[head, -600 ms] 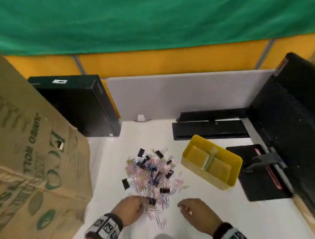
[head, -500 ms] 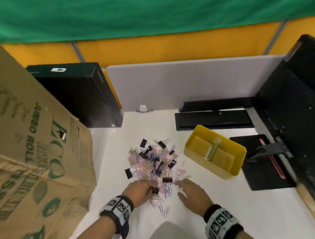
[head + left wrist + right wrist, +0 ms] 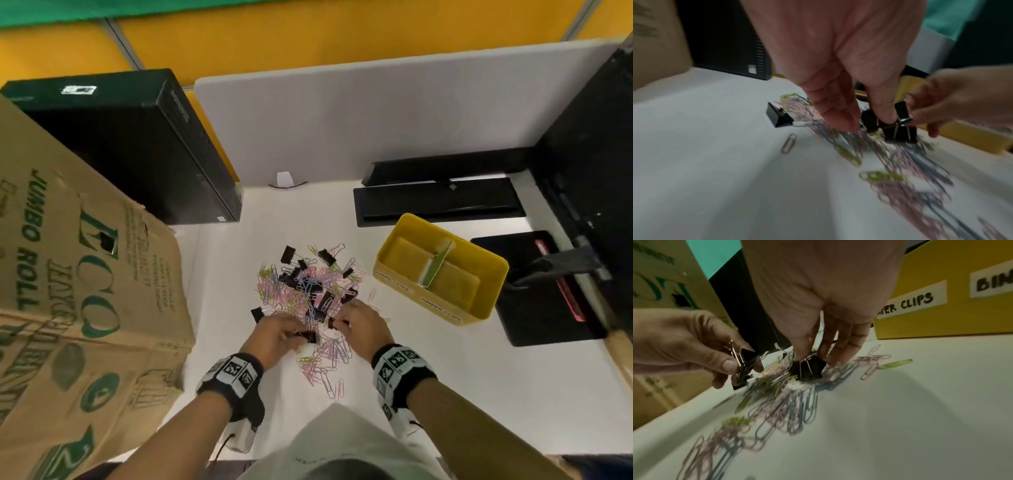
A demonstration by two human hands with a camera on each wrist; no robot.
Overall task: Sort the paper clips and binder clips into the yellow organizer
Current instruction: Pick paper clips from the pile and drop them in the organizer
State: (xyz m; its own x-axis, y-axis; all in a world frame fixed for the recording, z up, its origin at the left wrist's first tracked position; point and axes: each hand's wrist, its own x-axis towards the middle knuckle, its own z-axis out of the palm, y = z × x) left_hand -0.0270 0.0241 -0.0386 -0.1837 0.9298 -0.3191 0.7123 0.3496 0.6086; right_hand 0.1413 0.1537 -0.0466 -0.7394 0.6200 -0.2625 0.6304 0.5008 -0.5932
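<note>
White worktop [image 3: 428,377] runs under a yellow partition wall, with a big cardboard box [image 3: 78,291] at nine o'clock and a black computer case [image 3: 130,147] at eleven. Compared with half a second back, both hands have closed in on the near edge of the clip pile [image 3: 308,291] and each has now fastened onto a black clip, where before they only hovered over the mess with fingers loose. That tells me the picking has really begun, though the organizer looks to hold nothing yet.

From the left wrist view, the left hand [image 3: 840,91] has its thumb and fingertips narrowed onto a binder clip [image 3: 869,121] sitting among blurred paper clips [image 3: 910,170]. In the right wrist view, the right hand [image 3: 824,331] pinches another binder clip [image 3: 807,369] from above, thumb on one side and fingers on the other, the clip resting on the heap. Whether either clip has left the surface, I cannot tell.

Over at two o'clock from the hands stands the yellow organizer [image 3: 404,284], well apart from the pile, its two compartments split by a divider. Labels [image 3: 914,302] on its front wall read partly as paper clips and, I judge, binder clips; the binder side is the one further right
</note>
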